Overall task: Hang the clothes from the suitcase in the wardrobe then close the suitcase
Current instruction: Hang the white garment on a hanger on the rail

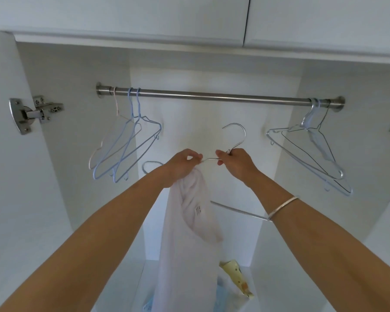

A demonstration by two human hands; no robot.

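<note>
**White garment going onto a wire hanger at the open wardrobe**

Two bare forearms reach up and forward from the near edge, with a thin silver bracelet on the right wrist. A white garment hangs between the arms. It is gathered at its top under the left hand and falls straight down past the bottom of the view, with a small printed label showing on its folds.

The left hand's thumb and fingertips are pressed together, pinching both the cloth and the top wire of a silver wire hanger. The right hand, just to the right, has its fingers curled round the same wire at the base of the hook. The hook stands free above the right hand and below the rail, touching nothing. The hanger's lower bar slants behind the right wrist.

Lower down inside the wardrobe, right of the garment, lies a crumpled yellow patterned cloth.

Farther in, a steel rail runs left to right across the wardrobe. At its left end hang blue wire hangers with a pale pink hanger beside them. At its right end hangs a bunch of silver-blue hangers. All of them are bare.

A metal door hinge sits on the left side, and white upper cabinet doors close off the space above.
</note>
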